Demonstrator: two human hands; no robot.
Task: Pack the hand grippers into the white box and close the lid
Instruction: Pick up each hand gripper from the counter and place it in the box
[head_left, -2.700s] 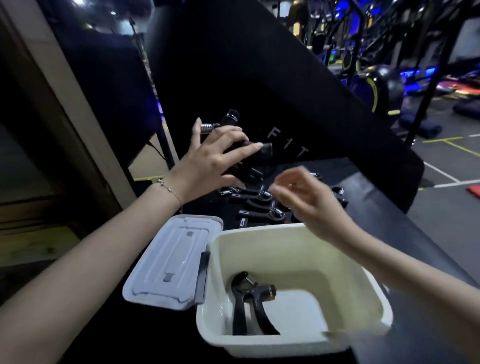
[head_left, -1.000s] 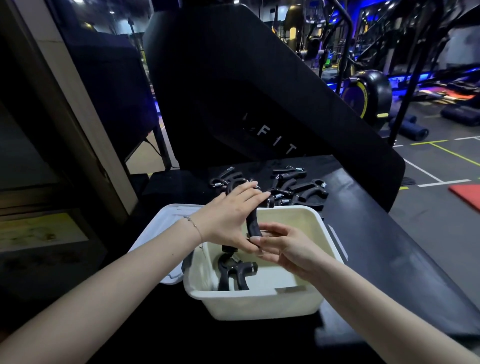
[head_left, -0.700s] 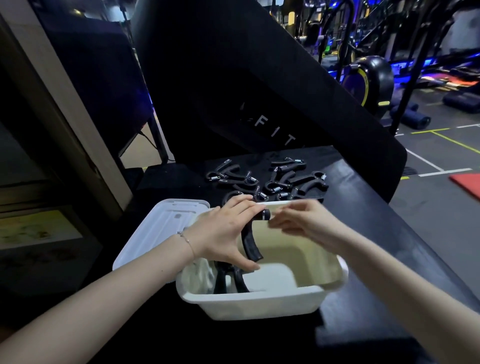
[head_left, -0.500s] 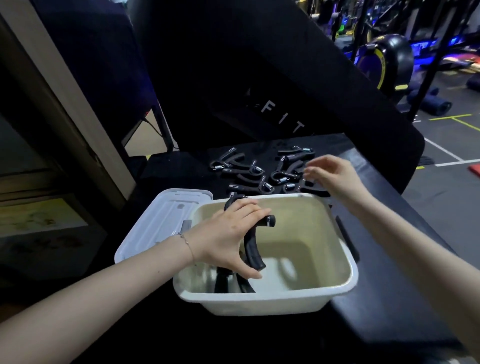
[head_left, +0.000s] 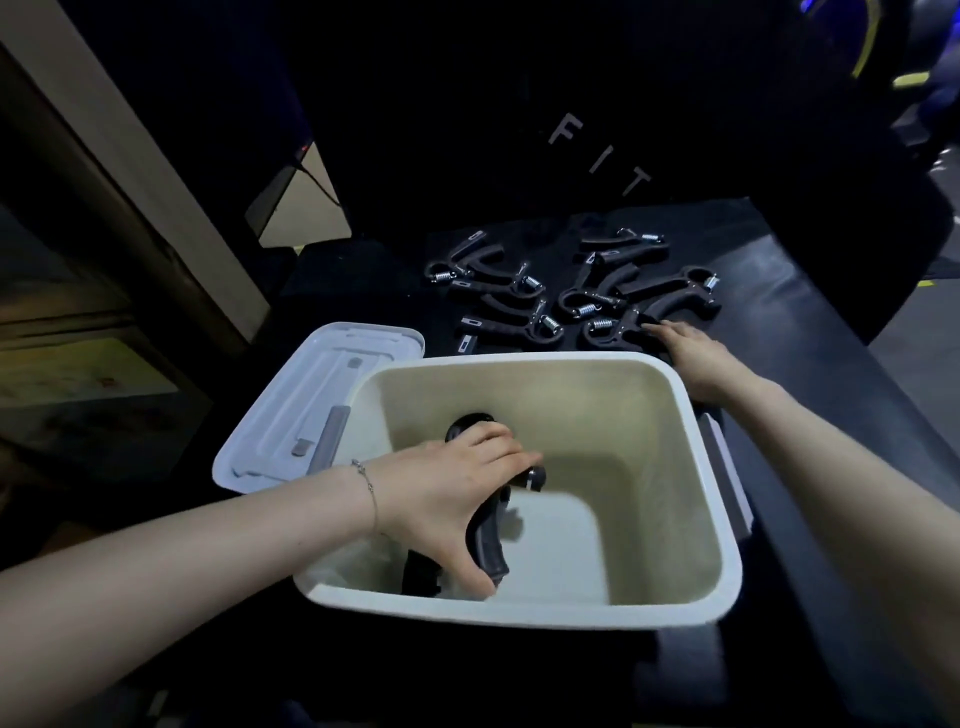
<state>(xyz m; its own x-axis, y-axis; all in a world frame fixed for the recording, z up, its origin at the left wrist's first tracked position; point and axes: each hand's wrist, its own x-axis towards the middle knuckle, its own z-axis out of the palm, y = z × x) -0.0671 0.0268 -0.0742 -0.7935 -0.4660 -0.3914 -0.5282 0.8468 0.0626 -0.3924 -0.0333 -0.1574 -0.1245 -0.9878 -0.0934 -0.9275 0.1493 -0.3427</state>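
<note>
The white box (head_left: 675, 519) stands open in front of me on the black table. My left hand (head_left: 452, 499) is down inside it and grips a black hand gripper (head_left: 488, 540) close to the box's floor. Another gripper (head_left: 418, 574) lies under it, mostly hidden. Beyond the box lies a pile of several black hand grippers (head_left: 571, 291) with silver springs. My right hand (head_left: 691, 348) reaches past the box's far right corner, its fingers touching the nearest gripper (head_left: 618, 325) of the pile. The lid (head_left: 291, 415) lies flat to the left of the box.
A black slanted panel (head_left: 597, 145) with white letters rises behind the pile. The table's right edge (head_left: 831, 332) drops to the grey floor. A beige post (head_left: 130, 166) stands at the left.
My left hand has lowered the gripper from the box's rim down into the box. My right hand has left that gripper and reached out to the pile behind the box.
</note>
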